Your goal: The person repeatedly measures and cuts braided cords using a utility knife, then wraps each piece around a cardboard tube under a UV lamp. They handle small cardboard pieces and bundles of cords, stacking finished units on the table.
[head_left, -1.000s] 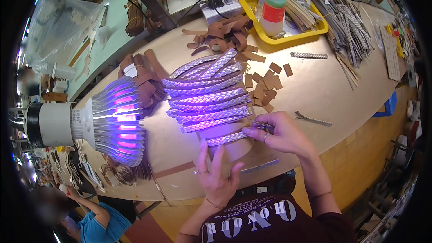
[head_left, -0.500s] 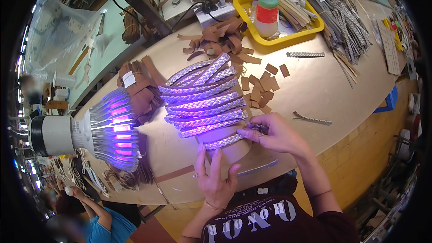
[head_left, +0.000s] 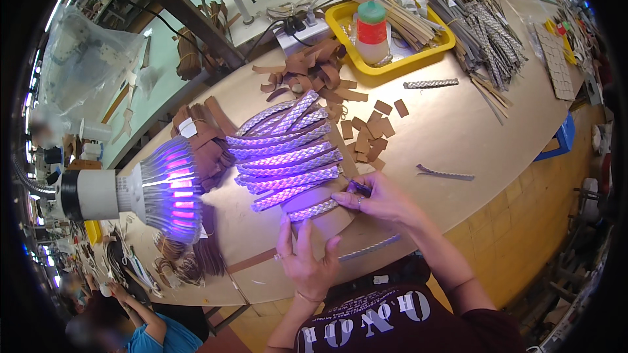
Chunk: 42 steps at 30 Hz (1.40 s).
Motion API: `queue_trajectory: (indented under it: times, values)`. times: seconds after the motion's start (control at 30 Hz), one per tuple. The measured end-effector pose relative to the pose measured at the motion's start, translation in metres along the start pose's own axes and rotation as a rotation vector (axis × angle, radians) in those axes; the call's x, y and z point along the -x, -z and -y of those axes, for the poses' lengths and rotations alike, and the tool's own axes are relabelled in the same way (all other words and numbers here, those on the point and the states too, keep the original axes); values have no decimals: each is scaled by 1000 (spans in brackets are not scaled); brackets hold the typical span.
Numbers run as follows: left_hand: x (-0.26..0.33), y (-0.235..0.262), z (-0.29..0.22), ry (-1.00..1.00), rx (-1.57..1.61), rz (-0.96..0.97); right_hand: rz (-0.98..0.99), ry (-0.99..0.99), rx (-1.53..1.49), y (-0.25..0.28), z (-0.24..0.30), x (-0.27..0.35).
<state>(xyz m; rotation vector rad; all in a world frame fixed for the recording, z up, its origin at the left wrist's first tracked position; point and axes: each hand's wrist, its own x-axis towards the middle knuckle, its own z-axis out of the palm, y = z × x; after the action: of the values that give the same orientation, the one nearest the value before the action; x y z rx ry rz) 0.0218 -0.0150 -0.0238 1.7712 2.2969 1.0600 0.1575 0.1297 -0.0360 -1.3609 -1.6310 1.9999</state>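
One broad table (head_left: 487, 147), covered in smooth tan sheeting, spreads across the view. At 9 o'clock juts a lamp (head_left: 160, 189) with silvery ribbed fins and a violet glow. Toward the centre lies a row of braided straps (head_left: 288, 153), silvery, coarsely plaited and edged in brown, tinted purple by the light. At 1 o'clock a yellow plastic tray (head_left: 386, 68) with rounded corners holds thin flat strips and a translucent bottle (head_left: 371, 34) with a green cap. A brown bundle (head_left: 212, 157) of flat, leather-like bands sits at 10 o'clock.

The left hand (head_left: 311, 263), at 6 o'clock, is unclenched, two fingertips resting on the near end of a short braid (head_left: 313, 210). That braid lies at 6 o'clock, just below the row, on a smooth curved tan surface. At 4 o'clock the right hand (head_left: 383, 201) pinches a small dark item (head_left: 358, 187), too blurred to name, its thumb at the braid's other end. Matte brown rectangles (head_left: 373, 136) lie scattered toward 2 o'clock.

White lettering crosses the dark maroon shirt (head_left: 418, 336) at 5 o'clock; the bottle wears a red label.
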Motion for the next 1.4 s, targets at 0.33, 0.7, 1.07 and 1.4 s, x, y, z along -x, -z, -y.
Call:
queue_trajectory:
  times: [0.33, 0.7, 1.07, 1.4]
  values:
    - [14, 15, -10, -91, -11, -2, -9, 111, 158, -17, 26, 27]
    - [1, 8, -9, -130, -67, 163, 42, 140, -86, -8, 24, 24]
    - [-1, 3, -10, -198, -179, 132, 47, 94, 16, -3, 15, 11]
    - [-7, 4, -20, -239, -404, 150, -20, 124, 100, -3, 26, 19]
